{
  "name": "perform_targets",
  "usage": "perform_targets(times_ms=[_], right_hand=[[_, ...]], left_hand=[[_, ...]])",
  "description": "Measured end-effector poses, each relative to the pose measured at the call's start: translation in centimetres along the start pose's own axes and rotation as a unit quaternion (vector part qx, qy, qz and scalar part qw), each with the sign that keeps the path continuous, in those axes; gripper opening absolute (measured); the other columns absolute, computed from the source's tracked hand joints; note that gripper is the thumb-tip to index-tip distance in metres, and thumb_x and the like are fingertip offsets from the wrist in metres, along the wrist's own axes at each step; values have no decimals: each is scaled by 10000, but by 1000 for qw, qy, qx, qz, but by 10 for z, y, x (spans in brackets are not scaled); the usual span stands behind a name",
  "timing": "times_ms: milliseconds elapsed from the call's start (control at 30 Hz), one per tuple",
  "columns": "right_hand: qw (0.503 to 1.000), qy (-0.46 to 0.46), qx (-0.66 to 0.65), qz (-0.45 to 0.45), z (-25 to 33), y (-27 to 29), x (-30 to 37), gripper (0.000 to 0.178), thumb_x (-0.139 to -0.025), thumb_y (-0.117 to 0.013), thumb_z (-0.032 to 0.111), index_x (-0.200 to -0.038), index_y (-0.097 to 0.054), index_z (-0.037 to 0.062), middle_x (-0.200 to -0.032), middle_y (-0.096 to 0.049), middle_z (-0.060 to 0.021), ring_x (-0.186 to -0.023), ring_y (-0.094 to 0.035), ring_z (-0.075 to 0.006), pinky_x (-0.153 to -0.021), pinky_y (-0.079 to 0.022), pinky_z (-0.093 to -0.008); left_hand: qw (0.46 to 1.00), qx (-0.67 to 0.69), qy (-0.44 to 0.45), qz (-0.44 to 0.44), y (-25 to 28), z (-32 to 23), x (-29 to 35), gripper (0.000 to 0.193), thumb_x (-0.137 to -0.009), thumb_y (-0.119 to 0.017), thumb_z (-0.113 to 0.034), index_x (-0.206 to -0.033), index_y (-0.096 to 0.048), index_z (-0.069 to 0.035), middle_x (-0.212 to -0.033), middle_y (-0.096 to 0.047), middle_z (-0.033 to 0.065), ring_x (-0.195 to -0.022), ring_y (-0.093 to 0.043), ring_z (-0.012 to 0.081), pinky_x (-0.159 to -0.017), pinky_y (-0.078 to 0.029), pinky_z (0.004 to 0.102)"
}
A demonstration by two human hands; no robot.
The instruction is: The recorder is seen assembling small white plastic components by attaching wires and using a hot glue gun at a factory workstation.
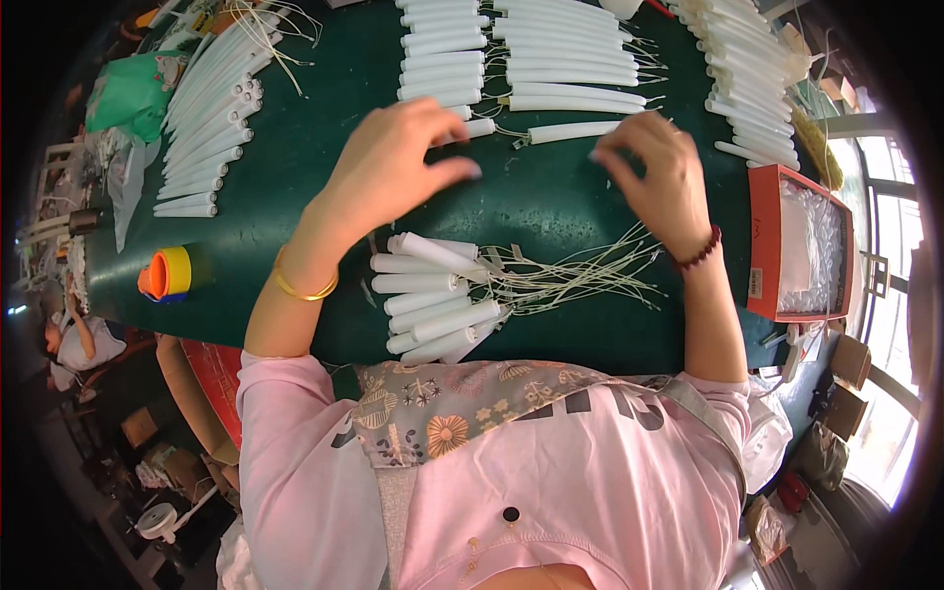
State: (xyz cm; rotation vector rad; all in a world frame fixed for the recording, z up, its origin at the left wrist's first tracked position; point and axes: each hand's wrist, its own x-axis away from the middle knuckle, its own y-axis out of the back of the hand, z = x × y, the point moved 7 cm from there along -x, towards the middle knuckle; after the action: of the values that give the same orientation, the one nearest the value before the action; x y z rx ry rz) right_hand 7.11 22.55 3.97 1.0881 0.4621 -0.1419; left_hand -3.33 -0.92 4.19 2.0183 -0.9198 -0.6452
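My left hand point(393, 162) is over the table at the near end of the middle rows, its thumb spread away from the fingers. Its fingertips lie over or beside a short white tube point(479, 128); contact is unclear. Thin wires join that tube to a longer white tube point(572, 132). At the longer tube's right end, my right hand point(657, 172) has bent fingers with a gap to the thumb, and nothing shows between them. Between my forearms lies a loose pile of short white tubes point(428, 283), with pale wires point(580, 280) fanning out rightward.
Rows of white tubes point(570, 74) run away from me across the green table point(295, 187). More tubes lie at left point(202, 167) and right point(752, 108). Tape rolls point(175, 270) sit at the left; a red box with clear plastic point(757, 231) stands at the right edge.
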Motion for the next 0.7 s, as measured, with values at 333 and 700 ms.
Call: perform_targets(times_ms=[333, 700], right_hand=[[918, -23, -254, 302, 73, -61, 40, 133, -915, -803, 152, -918, -743, 34, -860, -709, -83, -766, -693, -239, -683, -530, -366], [733, -278, -573, 238, 19, -63, 30, 290, -1042, -640, 74, -1313, -622, -26, -883, -665, -6, -823, -620, -57, -758, -495, -230]], left_hand=[[946, 15, -90, 311, -28, -46, 44, 300, -817, -850, -243, -986, -724, -30, -950, -712, 129, -888, -702, 318, -760, -538, 425], [988, -12, 19, 155, -27, -18, 18, 287, -827, -844, -178, -994, -665, -28, -962, -694, 127, -901, -698, 350, -795, -558, 445]])
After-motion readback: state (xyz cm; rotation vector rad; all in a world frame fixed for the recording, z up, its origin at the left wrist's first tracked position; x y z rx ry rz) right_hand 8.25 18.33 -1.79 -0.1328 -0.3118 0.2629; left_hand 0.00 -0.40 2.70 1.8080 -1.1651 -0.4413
